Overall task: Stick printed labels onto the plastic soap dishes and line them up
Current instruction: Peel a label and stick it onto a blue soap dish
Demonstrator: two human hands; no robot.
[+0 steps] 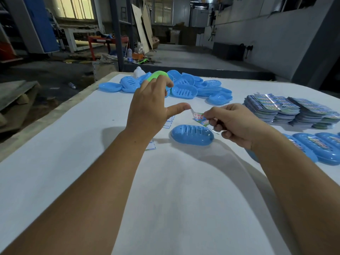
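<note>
Tabletop [92, 181]: white sheet, carrying everything listed and lying under both forearms.

Pile of unlabelled blue soap dishes [185, 85]: lying heaped beyond the left hand, at the far edge; a green item and a small white item are sitting among them, partly hidden by the fingers.

Stacks of printed labels [287, 109]: sitting beyond and to the outer side of the right hand, well apart from it.

Row of labelled dishes [316, 146]: lining up just outside the right wrist, running off the frame edge.

Soap dish [192, 134]: blue, slotted, lying between the two hands, below the label and just inside the right hand; neither hand is touching it.

Left hand [150, 109]: hovering above the tabletop with fingers spread and relaxed, thumb extended toward the right hand, its tip touching the raised corner of the label; whether a finger is pinching with it cannot be told.

Right hand [233, 124]: curling its fingers and pinching the label.

Label [199, 118]: printed strip, hanging between the hands above the dish.

Small white slips [170, 122]: lying on the tabletop beneath the left hand.
</note>
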